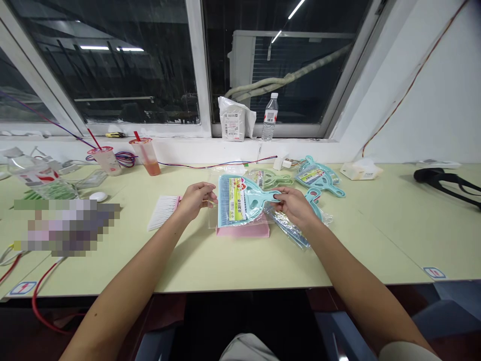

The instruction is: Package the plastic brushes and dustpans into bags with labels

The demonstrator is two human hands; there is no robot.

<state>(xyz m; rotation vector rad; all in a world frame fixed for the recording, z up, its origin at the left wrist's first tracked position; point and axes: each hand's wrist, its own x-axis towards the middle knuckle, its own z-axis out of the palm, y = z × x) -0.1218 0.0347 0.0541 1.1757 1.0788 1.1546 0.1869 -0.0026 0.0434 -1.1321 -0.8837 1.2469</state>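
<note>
My right hand (295, 204) grips the handle of a light-blue dustpan and brush set (252, 200), raised above the table with its label facing me. A clear plastic bag surrounds the set. At the set's left edge, my left hand (197, 200) has its fingers curled, pinching the bag's side. Below the set a pink dustpan (243, 231) shows in part, the rest being hidden. A pink-handled brush with white bristles (162, 212) lies left of it, its handle partly behind my left hand.
More bagged blue sets (289, 228) lie by my right hand, with a green one (277, 178) and further blue ones (319, 176) behind. A tissue pack (361, 169) and black strap (447, 183) are at right. Drink cups (146, 156) and a large bottle (41, 175) stand left.
</note>
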